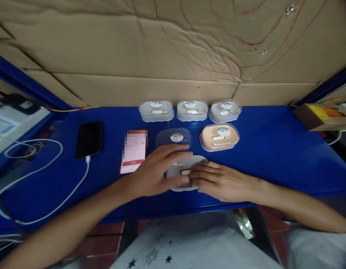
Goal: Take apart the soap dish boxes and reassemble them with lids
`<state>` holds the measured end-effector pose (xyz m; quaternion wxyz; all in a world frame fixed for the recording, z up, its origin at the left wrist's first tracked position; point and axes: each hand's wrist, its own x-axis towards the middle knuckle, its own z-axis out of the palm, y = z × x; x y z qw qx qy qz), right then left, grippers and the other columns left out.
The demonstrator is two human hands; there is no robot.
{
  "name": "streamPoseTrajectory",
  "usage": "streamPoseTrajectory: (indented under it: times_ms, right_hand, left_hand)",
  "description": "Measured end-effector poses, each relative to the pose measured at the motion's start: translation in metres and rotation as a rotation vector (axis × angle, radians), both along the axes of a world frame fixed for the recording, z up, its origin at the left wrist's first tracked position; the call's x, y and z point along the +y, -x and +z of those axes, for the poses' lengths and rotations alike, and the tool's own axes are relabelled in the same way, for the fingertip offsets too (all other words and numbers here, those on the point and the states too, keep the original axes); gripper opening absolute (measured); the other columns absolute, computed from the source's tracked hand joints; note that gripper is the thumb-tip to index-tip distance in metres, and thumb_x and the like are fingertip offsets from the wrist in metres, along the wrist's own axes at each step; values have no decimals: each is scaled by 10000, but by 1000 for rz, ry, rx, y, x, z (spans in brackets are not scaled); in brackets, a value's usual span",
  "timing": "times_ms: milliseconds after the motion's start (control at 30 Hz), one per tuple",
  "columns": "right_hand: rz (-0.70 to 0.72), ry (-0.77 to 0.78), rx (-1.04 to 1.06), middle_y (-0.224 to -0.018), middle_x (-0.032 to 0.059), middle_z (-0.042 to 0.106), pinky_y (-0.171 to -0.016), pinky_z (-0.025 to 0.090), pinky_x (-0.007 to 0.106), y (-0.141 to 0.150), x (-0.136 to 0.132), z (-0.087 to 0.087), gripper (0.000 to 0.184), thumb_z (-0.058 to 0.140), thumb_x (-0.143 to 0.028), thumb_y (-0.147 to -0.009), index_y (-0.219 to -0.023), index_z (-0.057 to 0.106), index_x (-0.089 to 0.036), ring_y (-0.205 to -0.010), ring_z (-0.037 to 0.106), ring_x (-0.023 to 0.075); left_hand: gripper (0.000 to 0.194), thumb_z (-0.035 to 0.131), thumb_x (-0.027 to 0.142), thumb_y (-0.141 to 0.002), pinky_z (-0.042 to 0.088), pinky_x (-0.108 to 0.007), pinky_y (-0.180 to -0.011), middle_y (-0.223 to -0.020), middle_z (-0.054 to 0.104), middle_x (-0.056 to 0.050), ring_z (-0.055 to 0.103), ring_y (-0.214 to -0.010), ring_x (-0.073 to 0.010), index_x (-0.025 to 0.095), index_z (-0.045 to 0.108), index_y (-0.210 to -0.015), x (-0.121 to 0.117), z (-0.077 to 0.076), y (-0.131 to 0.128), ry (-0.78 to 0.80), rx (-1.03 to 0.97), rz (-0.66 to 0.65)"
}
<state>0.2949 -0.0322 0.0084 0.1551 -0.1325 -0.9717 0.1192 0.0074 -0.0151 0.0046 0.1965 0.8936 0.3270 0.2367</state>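
Observation:
A light grey oval container (188, 161) lies between my hands near the table's front edge. A small cream-coloured bar (185, 172) shows on its top. My left hand (158, 170) reaches over its left side, fingers and thumb spread apart; I cannot tell whether they touch it. On the right side, my right hand (218, 179) rests on the container with its fingers bent over the top, near the bar. Just behind, a clear plastic cover (170, 134) with a round label sits on the blue table, partly hidden by my left fingers.
Several similar containers with clear covers stand behind: a peach one (213, 142) and a back row including a grey one (156, 112). Left are a lit phone (133, 153) and a dark phone (89, 139) on a white cable (74, 200). A cardboard box (315, 117) stands right.

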Motion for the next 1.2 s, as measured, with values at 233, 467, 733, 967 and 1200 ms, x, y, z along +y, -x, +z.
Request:
streamPoseTrajectory:
  times_ms: [233,467,733,967,1200]
  right_hand:
    - [-102,-117,28,-1385,133,767,-1119,466,413,-3,2,0,224,497,-155,-1133,-1275,669,-178,-1272,713,207]
    - [-68,-467,95,-1067,42,812,-1007,442,377,-4,-1,2,232,640,-306,-1112,-1293,729,-191,-1012,679,208]
    - [23,-346,-86,-974,38,780,-900,437,360,0,-6,-8,261,575,-351,-1153,-1183,752,-161,-909,687,183]
    - [76,-311,-10,-891,16,765,-838,474,334,5,-10,-7,308,571,-388,-1155,-1139,769,-154,-833,681,160]
    - [44,-298,5,-1184,103,833,-955,551,335,6,-9,-12,428,542,-460,-1158,-1328,745,-123,-1078,752,186]
  left_hand:
    - [778,826,607,-929,503,-602,-1223,-1647,570,-165,552,-1521,-389,286,544,-1579,-12,-7,-8,62,152,-37]
    - [572,724,582,-1016,472,-545,-1268,-1666,550,-140,547,-1538,-346,281,620,-1491,0,-8,-3,129,39,133]
    - [369,636,427,-1077,389,-672,-1277,-1709,536,-128,435,-1626,-394,252,729,-1388,12,-16,-2,-70,179,224]
    - [366,608,297,-1003,359,-695,-1283,-1651,598,-143,507,-1573,-402,230,731,-1341,3,-13,-6,-128,205,257]
    - [367,579,296,-1029,306,-650,-1316,-1597,627,-135,524,-1544,-359,253,671,-1381,-6,-10,-10,-158,109,195]
